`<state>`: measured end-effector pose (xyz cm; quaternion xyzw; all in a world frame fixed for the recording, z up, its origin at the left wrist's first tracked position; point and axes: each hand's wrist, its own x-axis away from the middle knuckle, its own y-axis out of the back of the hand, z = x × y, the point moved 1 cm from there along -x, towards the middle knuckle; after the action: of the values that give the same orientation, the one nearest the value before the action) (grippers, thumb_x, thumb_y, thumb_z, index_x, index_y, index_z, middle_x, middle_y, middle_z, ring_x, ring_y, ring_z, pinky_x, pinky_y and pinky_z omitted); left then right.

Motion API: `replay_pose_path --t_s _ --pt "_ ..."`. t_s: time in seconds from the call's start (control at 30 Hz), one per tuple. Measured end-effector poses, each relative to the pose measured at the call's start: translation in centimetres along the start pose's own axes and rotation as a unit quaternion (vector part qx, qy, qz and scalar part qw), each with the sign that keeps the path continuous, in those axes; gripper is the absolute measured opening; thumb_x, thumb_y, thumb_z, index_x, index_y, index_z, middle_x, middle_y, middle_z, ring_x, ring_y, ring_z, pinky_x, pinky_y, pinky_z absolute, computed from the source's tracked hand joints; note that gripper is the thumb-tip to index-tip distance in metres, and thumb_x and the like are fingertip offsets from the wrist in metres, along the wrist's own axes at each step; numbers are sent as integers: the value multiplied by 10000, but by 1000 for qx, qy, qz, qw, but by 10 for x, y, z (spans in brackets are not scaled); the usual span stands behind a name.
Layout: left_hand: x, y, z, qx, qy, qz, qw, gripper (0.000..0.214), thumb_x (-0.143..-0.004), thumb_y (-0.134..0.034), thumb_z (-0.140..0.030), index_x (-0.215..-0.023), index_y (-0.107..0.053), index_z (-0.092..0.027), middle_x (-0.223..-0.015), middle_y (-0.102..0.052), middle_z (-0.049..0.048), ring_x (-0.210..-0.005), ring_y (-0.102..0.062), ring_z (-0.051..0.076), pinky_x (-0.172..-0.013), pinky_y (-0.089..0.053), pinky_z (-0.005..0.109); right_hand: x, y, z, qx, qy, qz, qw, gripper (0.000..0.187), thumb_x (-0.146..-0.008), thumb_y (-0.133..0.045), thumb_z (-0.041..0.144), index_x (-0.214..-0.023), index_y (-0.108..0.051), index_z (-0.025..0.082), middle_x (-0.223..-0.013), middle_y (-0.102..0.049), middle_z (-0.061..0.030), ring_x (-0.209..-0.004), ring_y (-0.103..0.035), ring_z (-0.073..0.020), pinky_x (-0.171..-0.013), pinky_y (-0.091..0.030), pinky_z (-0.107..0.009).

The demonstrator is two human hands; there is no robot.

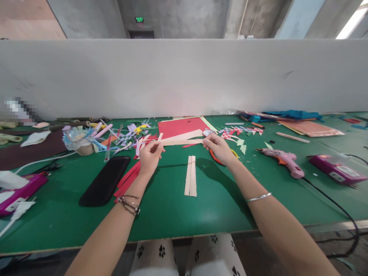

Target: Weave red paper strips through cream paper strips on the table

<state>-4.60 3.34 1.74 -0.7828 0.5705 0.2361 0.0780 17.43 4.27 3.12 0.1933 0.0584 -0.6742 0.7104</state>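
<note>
A pale peach paper strip is stretched level between my two hands, above the green table. My left hand pinches its left end, and my right hand pinches the right end. Below it, two more peach strips lie side by side on the table. Red paper strips lie beside and partly behind my left wrist. Scissors with orange and yellow handles lie under my right hand, mostly hidden by it. Behind the strip is a sheet of red paper.
A black phone lies left of my left forearm. Woven paper pieces and paper scraps are spread behind my hands. On the right are a pink glue gun with a black cord and a purple power strip. A grey partition stands behind.
</note>
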Motion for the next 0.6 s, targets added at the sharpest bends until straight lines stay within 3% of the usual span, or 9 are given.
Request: replay_pose_path --t_s 0.1,0.23,0.27,0.33,0.4,0.47,0.53,0.6 --pt "-1 2 2 0 -24 -25 999 166 -653 -471 -321 -622 -548 -177 -521 -558 -20 -468 -512 95 -451 -414 186 3 -2 2 -15 16 48 999 246 -666 -555 394 -587 -446 187 -559 -487 37 -516 -431 -75 -539 -364 -229" --pt "-2 7 -4 -34 -90 -60 994 317 -735 -314 -361 -758 -565 -169 -777 -619 42 -760 -567 148 -707 -444 255 9 -12 8 -40 14 160 986 229 -695 -542 375 -609 -472 175 -576 -502 33 -522 -440 -68 -530 -362 -217" --pt "-1 7 -7 -49 -99 -31 993 354 -754 -277 -370 -777 -566 -167 -828 -619 51 -806 -560 156 -746 -432 269 11 -15 10 -38 10 189 981 224 -697 -542 366 -608 -477 171 -572 -503 33 -522 -441 -68 -524 -360 -215" --pt "3 5 -14 -71 -91 103 988 416 -786 -224 -393 -788 -570 -164 -872 -619 55 -852 -550 167 -780 -417 284 14 -21 13 -26 -1 237 971 207 -699 -541 339 -605 -481 164 -555 -495 36 -516 -440 -68 -506 -352 -210" --pt "10 1 -21 -81 -51 288 953 442 -812 -213 -410 -786 -576 -159 -850 -624 45 -836 -555 168 -759 -419 281 17 -26 15 -8 -20 267 963 182 -703 -534 305 -609 -481 159 -539 -483 43 -504 -435 -66 -488 -340 -204" --pt "18 -3 -24 -87 -12 413 906 410 -817 -273 -430 -768 -573 -156 -785 -620 28 -773 -560 159 -694 -423 260 18 -28 16 10 -36 271 962 162 -709 -519 284 -617 -482 156 -530 -473 48 -495 -430 -65 -475 -330 -201" --pt "25 -7 -25 -75 32 470 879 364 -811 -330 -436 -758 -557 -156 -675 -589 0 -658 -551 131 -615 -417 234 17 -29 16 32 -40 251 967 149 -713 -505 268 -619 -481 155 -520 -459 53 -488 -421 -63 -469 -320 -199" --pt "28 -10 -23 -43 79 483 871 335 -817 -337 -426 -749 -527 -159 -561 -525 -36 -527 -507 92 -544 -400 209 17 -29 15 50 -34 226 972 125 -717 -492 246 -632 -482 154 -515 -442 58 -488 -412 -63 -472 -314 -200"
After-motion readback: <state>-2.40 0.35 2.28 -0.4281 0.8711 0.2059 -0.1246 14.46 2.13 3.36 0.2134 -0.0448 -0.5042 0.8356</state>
